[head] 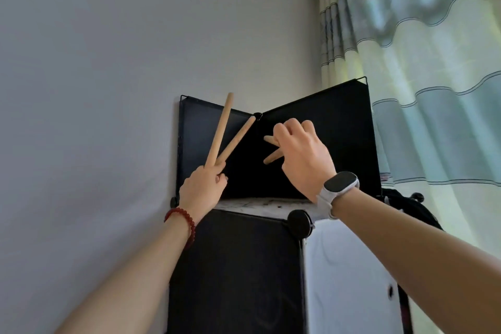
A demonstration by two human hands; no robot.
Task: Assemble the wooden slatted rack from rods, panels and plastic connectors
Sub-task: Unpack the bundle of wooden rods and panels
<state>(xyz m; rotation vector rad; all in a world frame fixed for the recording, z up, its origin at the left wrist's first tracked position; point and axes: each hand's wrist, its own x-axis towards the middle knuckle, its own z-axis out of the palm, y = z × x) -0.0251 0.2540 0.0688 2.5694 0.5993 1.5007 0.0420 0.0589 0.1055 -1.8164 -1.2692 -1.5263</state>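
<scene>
Nearest to the camera, two bare forearms rise from the lower corners of the frame toward the centre. The left wrist carries a red bead bracelet, and the right wrist a watch with a white strap.

A little further, left of centre, the left hand has its fingers curled around the lower ends of two wooden rods, which spread upward in a V shape. At the centre, the right hand also has curled fingers and holds two more rod ends, which stick out to the left from under the palm; how long they are is hidden.

Behind the hands stands a black cabinet with a round black connector at its front corner. On its pale top, two black panels stand upright and meet in a corner. Beyond are the grey wall and a curtain in the upper right of the frame.

The step in hand seems to be collecting or sorting the rods, so the assembly looks to be at an early stage. No slatted panel is visible. The next move probably calls for bringing the rods to the connectors and aligning each rod end with its socket, while keeping the loose rods from slipping.
</scene>
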